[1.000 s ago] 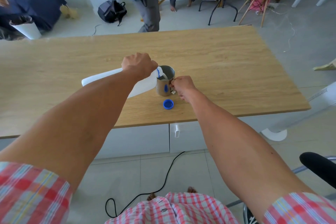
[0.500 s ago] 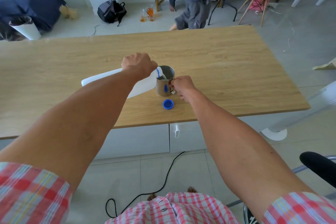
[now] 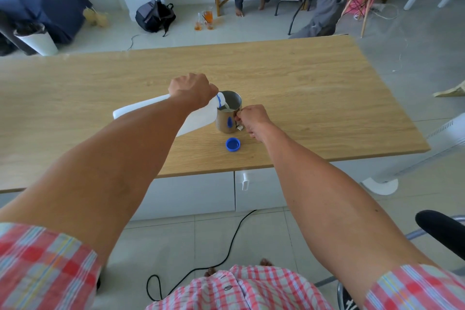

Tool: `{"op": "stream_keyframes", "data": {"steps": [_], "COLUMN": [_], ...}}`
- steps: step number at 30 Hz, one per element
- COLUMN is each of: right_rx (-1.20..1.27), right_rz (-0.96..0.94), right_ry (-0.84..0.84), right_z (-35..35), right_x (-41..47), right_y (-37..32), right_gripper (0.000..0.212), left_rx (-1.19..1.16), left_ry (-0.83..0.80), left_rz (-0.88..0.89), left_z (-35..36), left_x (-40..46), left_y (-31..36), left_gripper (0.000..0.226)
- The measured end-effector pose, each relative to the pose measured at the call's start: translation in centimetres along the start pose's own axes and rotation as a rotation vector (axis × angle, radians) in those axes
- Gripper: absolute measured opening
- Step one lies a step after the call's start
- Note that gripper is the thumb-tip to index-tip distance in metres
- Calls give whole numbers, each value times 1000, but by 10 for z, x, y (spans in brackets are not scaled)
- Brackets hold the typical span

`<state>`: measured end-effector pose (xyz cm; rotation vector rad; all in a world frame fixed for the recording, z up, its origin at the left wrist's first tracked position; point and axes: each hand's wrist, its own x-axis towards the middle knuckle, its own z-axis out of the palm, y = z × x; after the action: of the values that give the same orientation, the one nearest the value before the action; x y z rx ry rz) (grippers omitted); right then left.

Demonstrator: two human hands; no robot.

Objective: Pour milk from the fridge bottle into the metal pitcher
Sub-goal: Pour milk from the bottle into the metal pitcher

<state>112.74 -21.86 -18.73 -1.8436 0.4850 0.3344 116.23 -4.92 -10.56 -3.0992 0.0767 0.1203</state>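
The left hand (image 3: 192,89) has its grip wrapped round a white milk bottle (image 3: 198,118), tipped nearly flat with its blue-ringed mouth over the rim of the metal pitcher (image 3: 227,118). Milk shows inside the pitcher, which stands upright on the wooden worktop (image 3: 314,98). The right hand (image 3: 251,119) grips the pitcher's handle. A blue cap (image 3: 233,144) lies on the worktop just in front of the pitcher.

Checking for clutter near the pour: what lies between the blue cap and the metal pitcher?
Nothing: in the head view only bare tabletop separates the blue cap from the metal pitcher.
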Motion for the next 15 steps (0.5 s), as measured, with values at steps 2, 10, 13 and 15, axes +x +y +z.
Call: {"op": "stream_keyframes", "data": {"steps": [2, 10, 13, 15], "right_rx": [-3, -4, -5, -9], "right_rz": [-6, -6, -3, 2], "right_ry": [-1, -3, -1, -1], "right_z": [0, 1, 1, 0], "right_x": [0, 1, 2, 2], "right_y": [0, 0, 0, 0], "right_gripper": [23, 23, 25, 26], "left_rx": [-3, -2, 0, 2], "left_ry": [-5, -22, -27, -24], "left_rz": [-5, -20, -20, -15], "left_z": [-1, -3, -3, -2], "left_x": [0, -1, 0, 1], "left_y": [0, 2, 1, 1], "left_gripper": [38, 38, 38, 38]}}
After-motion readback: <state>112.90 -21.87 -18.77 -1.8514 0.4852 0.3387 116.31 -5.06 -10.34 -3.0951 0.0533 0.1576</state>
